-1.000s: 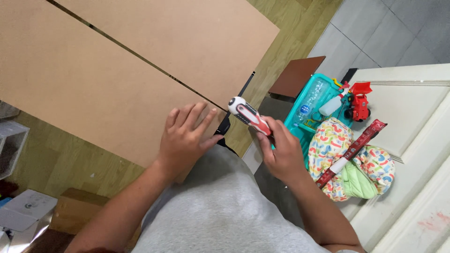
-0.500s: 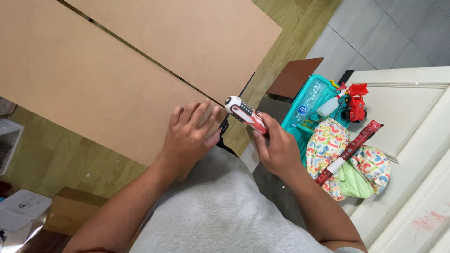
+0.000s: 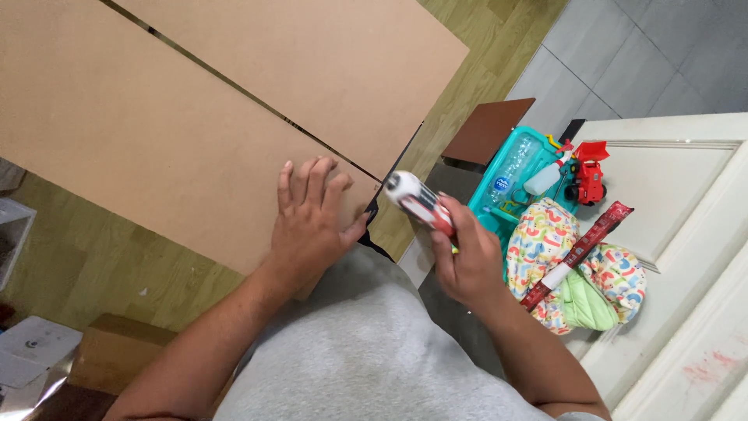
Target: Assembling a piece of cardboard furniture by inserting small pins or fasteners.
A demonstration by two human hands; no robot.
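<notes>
The large brown fibreboard sheet (image 3: 187,132) carries a thin dark cut line running diagonally across it, and that line now reaches the near edge, right beside the left hand (image 3: 312,226); half a second ago the red-and-white utility cutter (image 3: 419,203) sat with its tip close on the board's edge, and now it has lifted clear and drawn back toward the body, which suggests the pass along the slit is finished for the moment. The left hand lies flat, fingers spread and apart, pressing the board near the end of the cut and gripping nothing. The right hand (image 3: 467,265), off the board's near corner, is clenched around the cutter's handle, the tool blurred so whether any blade is out cannot be told. Beyond the board's right edge sit a teal plastic tray (image 3: 506,183), a red toy truck (image 3: 588,173) and a colourful patterned cloth (image 3: 545,242). The board's far end runs out of the picture, and what supports it from beneath is hidden
</notes>
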